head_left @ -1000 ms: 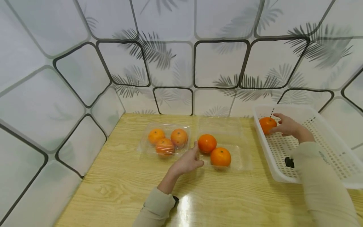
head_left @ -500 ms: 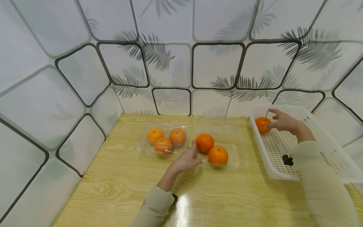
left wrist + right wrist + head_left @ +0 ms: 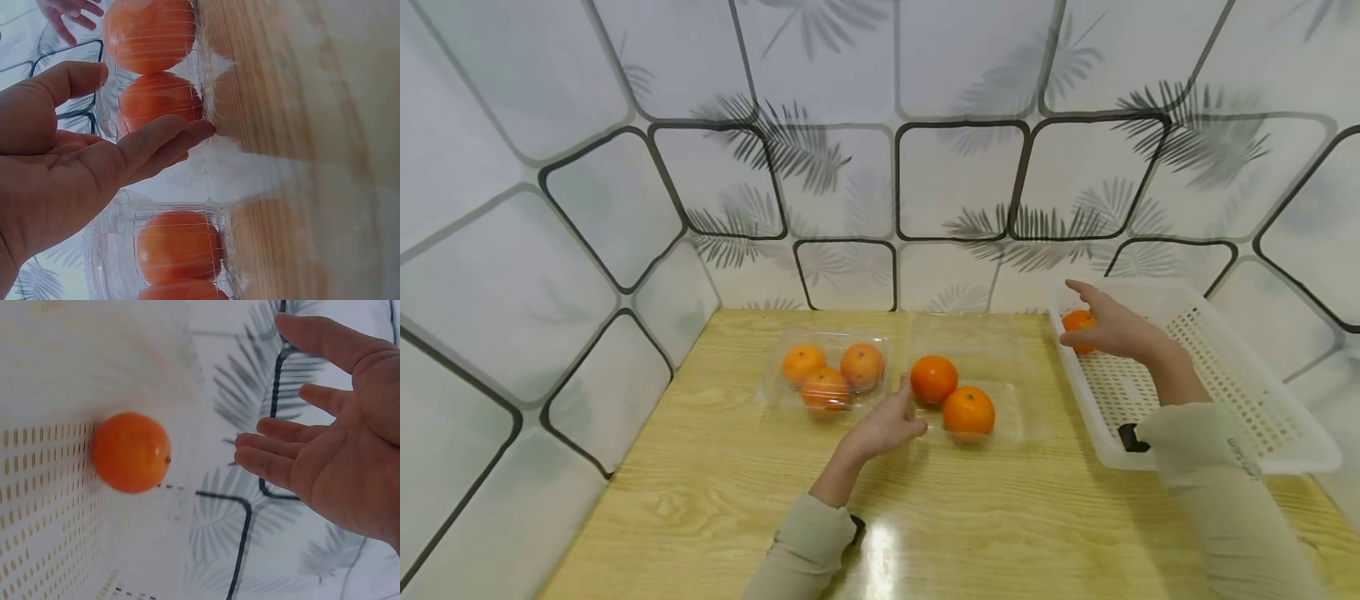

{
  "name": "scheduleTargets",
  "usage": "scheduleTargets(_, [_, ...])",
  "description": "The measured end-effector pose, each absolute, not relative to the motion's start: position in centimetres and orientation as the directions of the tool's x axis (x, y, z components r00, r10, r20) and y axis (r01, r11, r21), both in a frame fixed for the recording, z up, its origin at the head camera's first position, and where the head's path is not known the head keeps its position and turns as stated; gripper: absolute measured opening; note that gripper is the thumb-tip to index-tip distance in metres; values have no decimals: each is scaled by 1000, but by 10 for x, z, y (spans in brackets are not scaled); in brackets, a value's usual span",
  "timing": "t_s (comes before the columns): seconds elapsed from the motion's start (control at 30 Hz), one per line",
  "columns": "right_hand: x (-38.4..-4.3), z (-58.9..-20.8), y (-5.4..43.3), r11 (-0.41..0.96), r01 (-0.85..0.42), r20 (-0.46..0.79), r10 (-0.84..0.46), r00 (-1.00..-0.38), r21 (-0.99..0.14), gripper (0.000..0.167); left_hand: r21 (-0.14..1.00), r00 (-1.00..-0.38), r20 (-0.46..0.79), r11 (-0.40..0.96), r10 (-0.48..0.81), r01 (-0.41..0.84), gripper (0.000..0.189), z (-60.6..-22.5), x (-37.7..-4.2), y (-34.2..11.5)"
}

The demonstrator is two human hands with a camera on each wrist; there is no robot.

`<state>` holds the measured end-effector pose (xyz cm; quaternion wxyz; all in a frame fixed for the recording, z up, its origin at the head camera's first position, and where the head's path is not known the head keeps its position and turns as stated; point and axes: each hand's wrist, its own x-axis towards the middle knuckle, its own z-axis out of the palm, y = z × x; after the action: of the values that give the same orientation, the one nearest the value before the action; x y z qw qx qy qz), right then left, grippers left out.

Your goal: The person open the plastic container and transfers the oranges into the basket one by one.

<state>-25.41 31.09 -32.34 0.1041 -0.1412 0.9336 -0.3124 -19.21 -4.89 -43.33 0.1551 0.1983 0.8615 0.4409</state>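
Observation:
My left hand (image 3: pixel 887 425) rests at the near left corner of an open clear plastic box (image 3: pixel 1018 417), fingers extended along its side. Two oranges sit in that box, the rear orange (image 3: pixel 934 379) close to my fingertips and the front orange (image 3: pixel 968 411) to its right. Over the left end of a white slotted basket (image 3: pixel 1093 417) hangs my right hand (image 3: pixel 1116 329), fingers spread and holding nothing. A single orange (image 3: pixel 131 452) lies on the basket floor against its end wall, apart from the right hand and partly hidden behind it in the head view.
A second clear plastic box (image 3: pixel 772 385), left of the open one, has three oranges under its plastic. The wooden table (image 3: pixel 715 500) meets a patterned wall (image 3: pixel 850 183) at the back and left. A small black object (image 3: pixel 1131 438) shows beside the right cuff.
My right hand has lifted off the orange in the basket and spread its fingers. The orange stays in the basket. My left hand keeps its place by the box while the head view shifts slightly.

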Motion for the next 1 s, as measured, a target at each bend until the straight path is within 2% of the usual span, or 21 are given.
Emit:
scheduleTargets(0.47, [-213,-303,250,795,-375,4,-424,-905,-477,89,824,-876,-80,526,476,210,94,-433,-193,-50])
scheduleTargets(0.7, [-198,-323,231,741,-385,50,-431,-901,-550,88,825,-873,-78,522,481,214,94,-432,-192,-51])
scheduleTargets(1.0, [-182,-371,206,627,-399,121,-438,-891,-669,88,821,-871,-77,527,486,222,94,-431,-191,-53])
